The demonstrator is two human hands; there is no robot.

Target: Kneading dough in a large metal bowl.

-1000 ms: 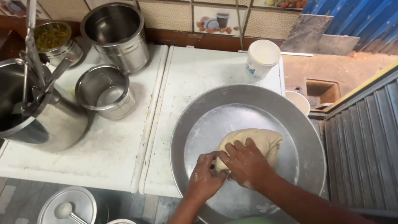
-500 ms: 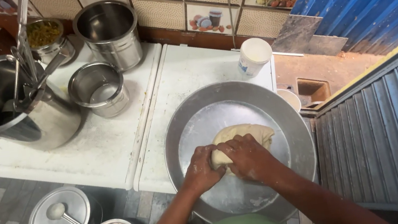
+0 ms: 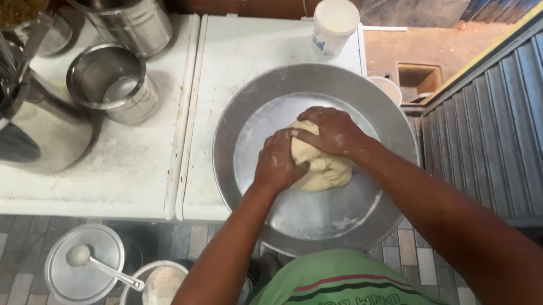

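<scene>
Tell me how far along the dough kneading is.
Done: the dough is already one pale lump in the metal pan, no loose flour heaps showing. In hand: the left hand and right hand both press on it. Left: its surface looks lumpy and folded, so probably more kneading before it is smooth.

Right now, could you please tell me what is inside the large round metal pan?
Inside the pan lies one pale lump of dough, with flour smears on the bare metal. The left hand and right hand press on it, covering its top and far side.
</scene>
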